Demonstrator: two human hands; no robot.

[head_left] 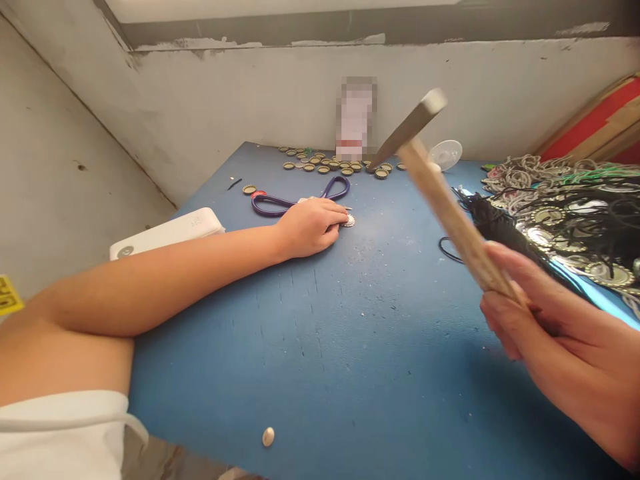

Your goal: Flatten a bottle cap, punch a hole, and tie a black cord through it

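My right hand (545,340) is wrapped round the wooden handle of a hammer (445,207). The hammer is raised above the blue table, its steel head tilted at the upper middle of the view. Low on the tabletop, my left hand (313,227) presses its fingertips on the edge of a bottle cap (351,221). Most of that cap's left side is hidden under the fingers. Scissors (270,205) with dark blue handles lie just behind this hand, their blades largely covered by it.
Several bottle caps (347,171) lie along the table's back edge. Black and grey cords with caps (550,213) are heaped at the right. A white box-shaped device (167,233) sits beside my left forearm. One small round metal piece (269,437) lies near the front edge.
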